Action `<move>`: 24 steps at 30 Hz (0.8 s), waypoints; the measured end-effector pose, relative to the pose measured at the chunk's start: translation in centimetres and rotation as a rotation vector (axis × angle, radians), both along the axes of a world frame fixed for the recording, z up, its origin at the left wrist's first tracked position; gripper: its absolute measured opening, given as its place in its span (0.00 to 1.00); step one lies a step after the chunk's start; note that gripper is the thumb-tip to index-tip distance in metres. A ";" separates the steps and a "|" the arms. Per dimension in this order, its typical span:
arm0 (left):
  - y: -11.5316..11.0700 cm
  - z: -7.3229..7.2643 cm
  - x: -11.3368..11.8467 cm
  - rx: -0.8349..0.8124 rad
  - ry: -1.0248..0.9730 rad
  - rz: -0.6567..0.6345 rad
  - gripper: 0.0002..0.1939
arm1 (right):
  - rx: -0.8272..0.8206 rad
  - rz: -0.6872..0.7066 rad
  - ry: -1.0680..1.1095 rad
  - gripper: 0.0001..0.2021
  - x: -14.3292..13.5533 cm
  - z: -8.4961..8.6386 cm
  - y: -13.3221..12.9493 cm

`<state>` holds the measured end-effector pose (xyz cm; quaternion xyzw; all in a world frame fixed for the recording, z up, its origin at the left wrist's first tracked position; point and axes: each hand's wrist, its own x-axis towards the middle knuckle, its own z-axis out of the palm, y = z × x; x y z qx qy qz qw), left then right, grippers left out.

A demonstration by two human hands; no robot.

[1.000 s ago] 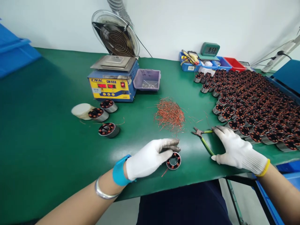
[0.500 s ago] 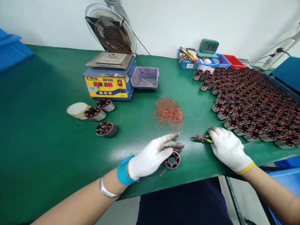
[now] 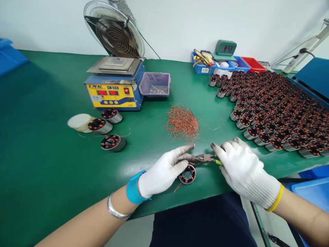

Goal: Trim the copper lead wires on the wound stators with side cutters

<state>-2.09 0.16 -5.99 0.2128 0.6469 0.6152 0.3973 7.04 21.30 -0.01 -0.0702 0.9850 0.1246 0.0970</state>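
Observation:
A motor stator (image 3: 187, 175), a metal ring with copper windings, stands on the green table with a loose copper wire end at its lower left. My left hand (image 3: 164, 171), in a white glove with darkened fingertips, grips it, thumb at the near left side and fingers around the far side. Side cutters (image 3: 205, 157) with yellow-green handles are in my gloved right hand (image 3: 244, 168), closed around the grips. Their jaws point left and reach my left fingertips, just above the stator; the exact jaw tips are hard to make out.
Copper wire clippings (image 3: 182, 122) lie beyond my hands. Many stators (image 3: 275, 144) stand in rows at right. Several more (image 3: 113, 142) are at left beside a white round block (image 3: 80, 122). Behind are a yellow-blue CM 558 unit (image 3: 113, 94), a purple bin (image 3: 155, 85) and a clock (image 3: 225, 48).
My right hand has moved left with the side cutters, bringing their jaws up to my left fingers and the stator. My left hand keeps its hold; the view has shifted slightly.

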 end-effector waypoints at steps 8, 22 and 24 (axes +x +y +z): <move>0.0 0.3 0.1 -0.028 0.003 0.030 0.31 | 0.057 0.037 -0.026 0.22 -0.9 0.4 -1.1; -0.1 0.2 0.0 -0.019 0.012 0.021 0.33 | 0.197 -0.039 0.032 0.12 -0.4 0.1 -0.9; -0.1 0.2 0.0 -0.010 0.015 0.011 0.33 | 0.233 -0.048 0.075 0.14 -0.3 0.1 -0.5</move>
